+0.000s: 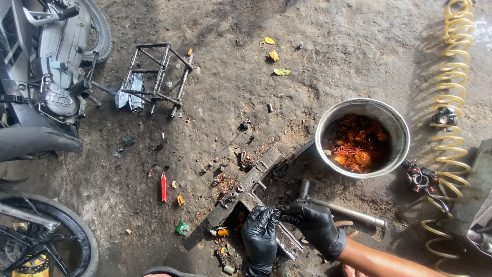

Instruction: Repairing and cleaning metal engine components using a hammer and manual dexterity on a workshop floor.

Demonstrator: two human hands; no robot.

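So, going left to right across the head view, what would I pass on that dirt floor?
Motorbike → metal frame → red lighter → left hand → right hand → steel bowl of copper wire → yellow coiled hose.

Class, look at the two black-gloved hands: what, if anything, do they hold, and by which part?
The left hand and right hand pinch a small dark part between their fingertips; what it is, and which end is gripped, cannot be told.
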